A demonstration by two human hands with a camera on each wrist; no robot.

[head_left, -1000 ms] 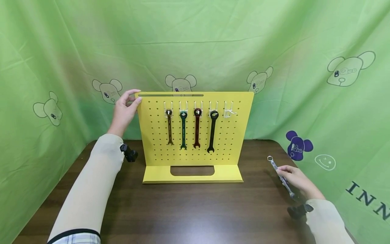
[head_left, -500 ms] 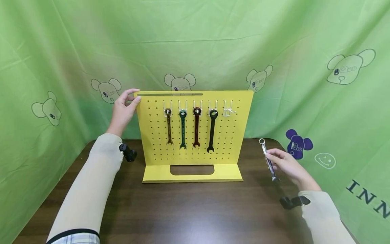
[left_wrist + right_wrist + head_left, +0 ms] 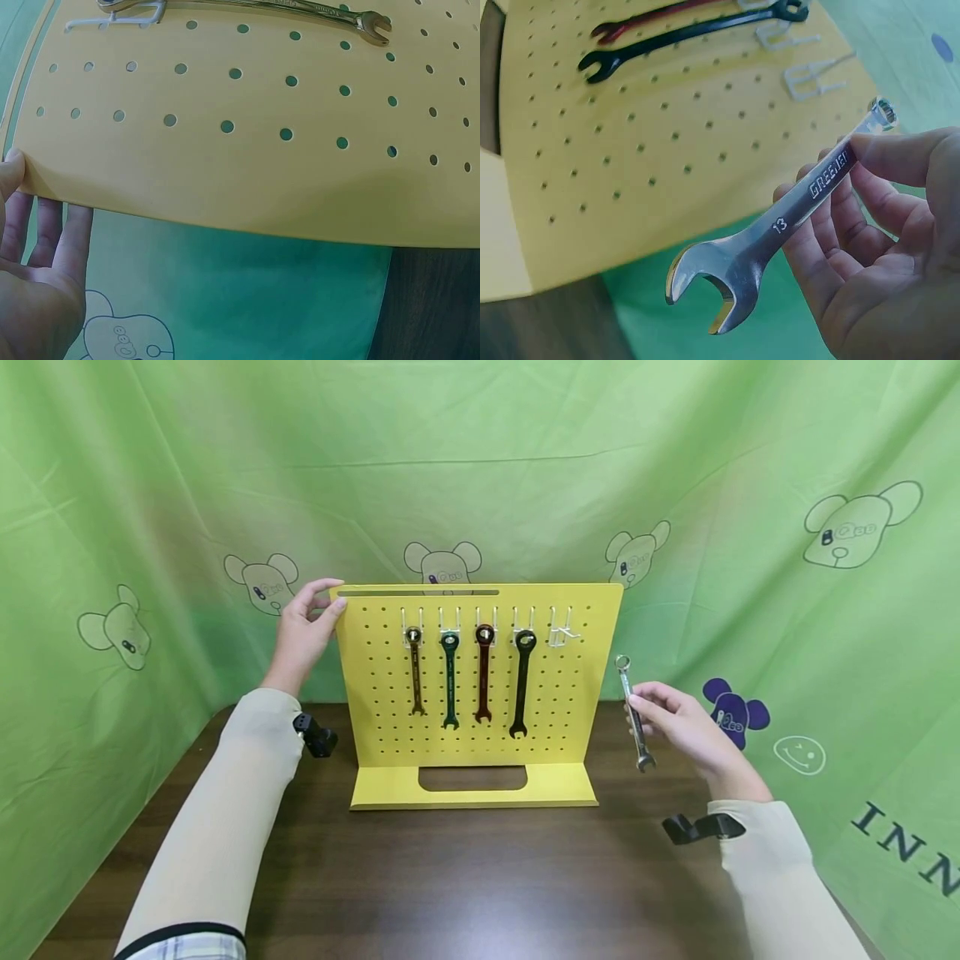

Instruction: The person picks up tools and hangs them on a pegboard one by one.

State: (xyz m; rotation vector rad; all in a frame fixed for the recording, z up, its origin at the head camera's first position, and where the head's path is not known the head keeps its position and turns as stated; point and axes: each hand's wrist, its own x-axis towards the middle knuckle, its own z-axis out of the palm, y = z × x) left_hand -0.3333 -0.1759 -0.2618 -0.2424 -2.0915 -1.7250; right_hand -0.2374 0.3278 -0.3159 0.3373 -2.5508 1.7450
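Between thumb and fingers my right hand (image 3: 686,727) holds a silver combination wrench (image 3: 634,714) off the right side of the yellow pegboard (image 3: 555,710). Its ring end points up and its open jaw down; in the right wrist view the wrench (image 3: 761,232) carries the number 13. My left hand (image 3: 303,631) pinches the pegboard's upper left corner, thumb in front and fingers behind. A bare white hook (image 3: 561,633) sits at the right of the hook row. Left of it hang a black wrench (image 3: 522,681), a dark red one (image 3: 484,672), a green one (image 3: 450,681) and a bronze-coloured one (image 3: 416,672).
The pegboard stands on its yellow base (image 3: 382,789) upon a dark wooden table (image 3: 450,877). Green printed cloth (image 3: 480,460) encloses the back and sides. Black wrist cameras, such as the right one (image 3: 701,828), stick out from both sleeves.
My right hand has lifted the silver wrench and brought it left towards the pegboard, turning it more upright. My left hand keeps its place on the corner.
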